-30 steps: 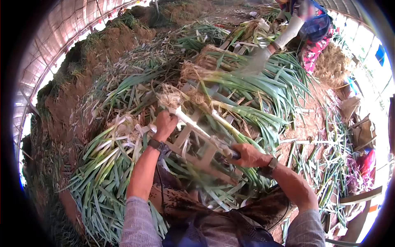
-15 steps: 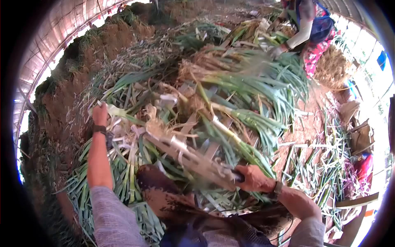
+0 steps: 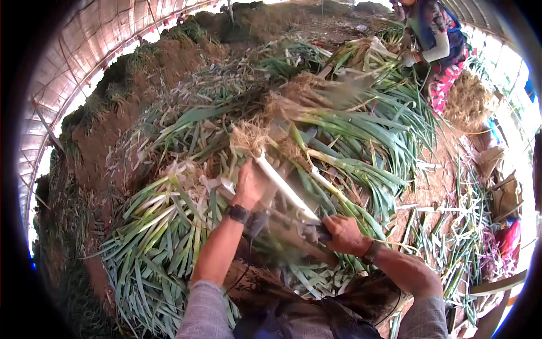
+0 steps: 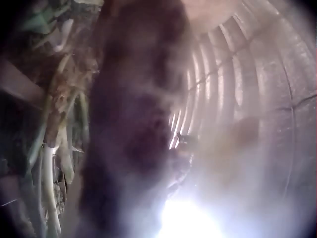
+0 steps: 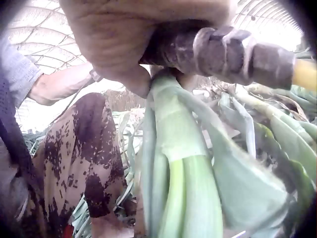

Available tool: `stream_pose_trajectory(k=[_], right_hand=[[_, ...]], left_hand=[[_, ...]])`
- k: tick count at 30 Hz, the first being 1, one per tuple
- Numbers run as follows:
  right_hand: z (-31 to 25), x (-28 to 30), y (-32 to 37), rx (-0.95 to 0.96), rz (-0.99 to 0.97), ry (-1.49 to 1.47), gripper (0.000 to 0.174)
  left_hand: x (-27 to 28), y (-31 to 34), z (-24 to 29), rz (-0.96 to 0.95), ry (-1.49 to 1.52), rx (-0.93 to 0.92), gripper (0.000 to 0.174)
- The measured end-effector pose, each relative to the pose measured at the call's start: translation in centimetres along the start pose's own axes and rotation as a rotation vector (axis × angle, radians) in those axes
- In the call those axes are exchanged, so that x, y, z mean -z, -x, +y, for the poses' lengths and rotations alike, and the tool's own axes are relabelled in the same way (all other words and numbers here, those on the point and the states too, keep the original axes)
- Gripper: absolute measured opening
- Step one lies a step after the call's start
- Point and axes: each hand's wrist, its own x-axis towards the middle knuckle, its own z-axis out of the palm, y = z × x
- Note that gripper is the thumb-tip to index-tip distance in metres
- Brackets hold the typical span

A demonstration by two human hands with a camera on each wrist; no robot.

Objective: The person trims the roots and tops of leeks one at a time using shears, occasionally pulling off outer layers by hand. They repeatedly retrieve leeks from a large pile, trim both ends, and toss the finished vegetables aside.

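Note:
My right hand [image 3: 345, 234] grips a leek [image 3: 288, 192] at its green end, together with a dark, wire-bound hose fitting [image 5: 223, 54] with a yellow tube [image 5: 304, 74] at one end. The leek's bare white shank slants up and left to a brown root tuft [image 3: 248, 138]. In the right wrist view its green leaves [image 5: 190, 188] hang below the thumb. My left hand [image 3: 251, 181] is blurred beside the shank, just below the roots; I cannot tell whether its fingers close on it. The left wrist view is mostly a dark blur.
Piled leeks [image 3: 361, 124] lie ahead, roots to the left. Another heap [image 3: 152, 226] spreads at my left, near my knees. Blurred wooden slats [image 3: 310, 248] sit below the held leek. A person [image 3: 443, 51] bends over the far right pile. Cut leaves [image 3: 451, 243] litter the right.
My left hand swung out left holding a pale strip, then came back beside the shank without a visible strip. The held leek dipped and rose again. The far person shifted right.

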Motion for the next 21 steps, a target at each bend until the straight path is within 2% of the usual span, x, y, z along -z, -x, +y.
stream_pose_trajectory(k=[2,3,5,8,10,12,14,19,20,21], right_hand=[[-0.2,0.1,0.3,0.003,-0.065,0.015,0.036],[-0.4,0.3,0.4,0.005,-0.018,-0.010,0.033],[-0.2,1.1,0.3,-0.038,0.033,-0.044,0.032],[-0.6,3.3,-0.7,-0.116,0.105,-0.076,0.029],[0.2,3.5,-0.8,-0.116,0.049,0.068,0.027],[0.4,4.0,-0.8,-0.137,0.014,0.071,0.025],[0.4,4.7,-1.1,-0.213,-0.069,0.053,0.030],[0.7,3.9,-1.4,-0.184,-0.088,0.080,0.026],[0.2,4.3,-1.7,-0.197,-0.090,0.059,0.026],[-0.1,4.7,-1.9,-0.207,-0.092,0.040,0.025]], left_hand=[[0.0,-0.6,-0.3,-0.090,0.055,0.042,0.031],[0.4,-0.8,-0.6,-0.167,0.114,0.088,0.030],[1.5,-1.2,-0.8,-0.167,0.128,0.057,0.030],[1.5,-0.1,-1.8,-0.143,0.136,0.004,0.031],[1.3,0.1,-2.7,-0.085,0.103,0.016,0.031],[0.8,-0.1,-2.9,-0.071,0.153,0.051,0.033],[0.5,-0.4,-3.0,-0.001,0.188,-0.017,0.036],[0.4,0.0,-3.9,0.060,0.141,-0.115,0.056],[0.6,0.0,-4.3,0.061,0.140,-0.112,0.056],[0.7,-0.1,-4.5,0.152,0.033,-0.154,0.054]])
